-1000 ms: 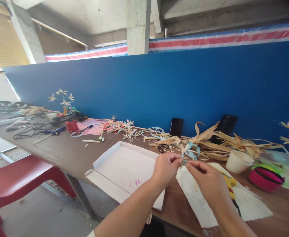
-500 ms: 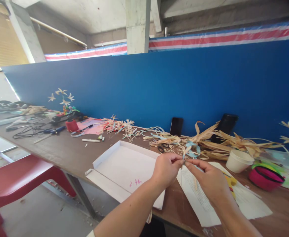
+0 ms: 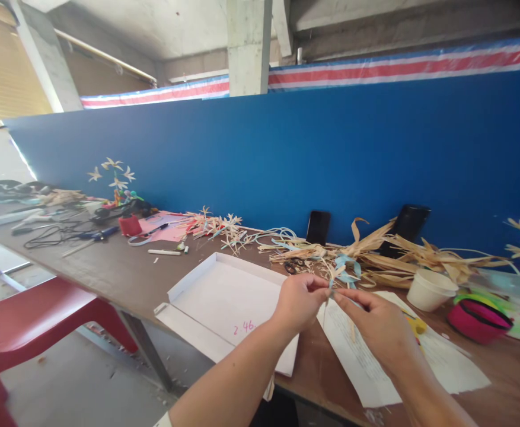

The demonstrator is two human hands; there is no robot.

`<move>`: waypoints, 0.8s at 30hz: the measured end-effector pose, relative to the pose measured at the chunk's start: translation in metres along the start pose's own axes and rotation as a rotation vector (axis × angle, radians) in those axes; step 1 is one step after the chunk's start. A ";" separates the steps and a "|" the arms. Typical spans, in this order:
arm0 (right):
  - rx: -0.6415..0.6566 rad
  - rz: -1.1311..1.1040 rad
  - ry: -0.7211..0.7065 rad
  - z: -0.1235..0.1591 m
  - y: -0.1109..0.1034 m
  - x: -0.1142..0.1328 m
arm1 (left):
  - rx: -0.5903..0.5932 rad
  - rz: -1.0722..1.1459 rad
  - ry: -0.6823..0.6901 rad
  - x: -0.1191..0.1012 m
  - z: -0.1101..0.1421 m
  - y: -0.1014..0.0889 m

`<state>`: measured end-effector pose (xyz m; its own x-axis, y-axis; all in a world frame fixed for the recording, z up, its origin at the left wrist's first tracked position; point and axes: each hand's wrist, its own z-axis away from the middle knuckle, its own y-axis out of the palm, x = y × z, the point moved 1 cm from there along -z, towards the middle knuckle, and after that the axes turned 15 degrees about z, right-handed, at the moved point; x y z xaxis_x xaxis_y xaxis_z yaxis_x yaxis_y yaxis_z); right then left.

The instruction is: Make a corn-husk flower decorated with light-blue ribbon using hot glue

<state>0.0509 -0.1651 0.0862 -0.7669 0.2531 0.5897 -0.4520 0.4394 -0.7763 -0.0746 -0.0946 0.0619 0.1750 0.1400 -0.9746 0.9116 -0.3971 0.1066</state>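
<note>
Over the table's front part, my left hand and my right hand meet fingertip to fingertip. Both pinch the stem of a small dried-husk flower, whose pale petals point up above the fingers. Light blue tape shows on the stem at the fingertips, which hide most of it. Just behind the flower lies a loop of light blue ribbon. Printed paper sheets lie beneath my hands, with a yellow tool partly hidden by my right hand.
Left of my hands is a white box lid. Dried husks, scissors and a phone lie toward the blue partition. On the right are a white cup and a pink pouch. A red chair stands at left.
My fingers have shifted slightly at the stem, and the flower has turned so its petals show more clearly. The blue strip by my right fingers has moved. Both hands stay in nearly the same place.
</note>
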 end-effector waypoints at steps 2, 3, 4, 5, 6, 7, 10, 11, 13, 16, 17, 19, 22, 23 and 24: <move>-0.001 0.008 -0.033 0.001 -0.001 0.002 | -0.011 0.038 -0.061 -0.005 0.000 0.000; -0.004 0.013 -0.044 0.001 -0.002 0.002 | -0.014 0.062 -0.096 -0.007 0.000 0.000; -0.007 0.020 -0.049 0.002 -0.002 0.003 | -0.016 0.089 -0.133 -0.010 0.000 0.000; -0.010 0.029 -0.050 0.002 -0.002 0.003 | -0.016 0.118 -0.169 -0.011 0.000 0.001; -0.013 0.039 -0.050 0.003 -0.001 0.004 | -0.016 0.145 -0.202 -0.013 -0.001 0.001; -0.018 0.050 -0.047 0.003 -0.001 0.004 | -0.016 0.168 -0.230 -0.014 -0.001 0.001; -0.035 0.093 -0.036 0.003 0.000 0.004 | 0.001 0.201 -0.279 -0.015 -0.001 0.000; -0.038 0.107 -0.031 0.004 0.000 0.004 | 0.014 0.203 -0.288 -0.015 -0.001 0.000; -0.034 0.131 -0.014 0.004 -0.001 0.004 | 0.046 0.205 -0.296 -0.016 -0.002 -0.002; 0.001 0.138 0.004 0.004 -0.002 0.004 | 0.089 0.239 -0.305 -0.017 -0.002 -0.006; 0.014 0.134 0.007 0.004 -0.002 0.004 | 0.102 0.258 -0.311 -0.017 -0.002 -0.007; 0.028 0.119 0.006 0.003 -0.002 0.004 | 0.127 0.286 -0.320 -0.017 -0.003 -0.010; 0.023 0.094 0.000 0.002 0.000 0.003 | 0.151 0.291 -0.322 -0.015 -0.003 -0.012; 0.020 0.090 -0.004 0.002 0.000 0.002 | 0.150 0.291 -0.321 -0.015 -0.003 -0.012; 0.021 0.091 -0.008 0.002 0.000 0.002 | 0.148 0.294 -0.318 -0.015 -0.003 -0.012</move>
<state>0.0485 -0.1660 0.0872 -0.8086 0.2844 0.5150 -0.3899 0.3965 -0.8311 -0.0873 -0.0889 0.0761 0.2739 -0.2744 -0.9218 0.7735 -0.5068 0.3807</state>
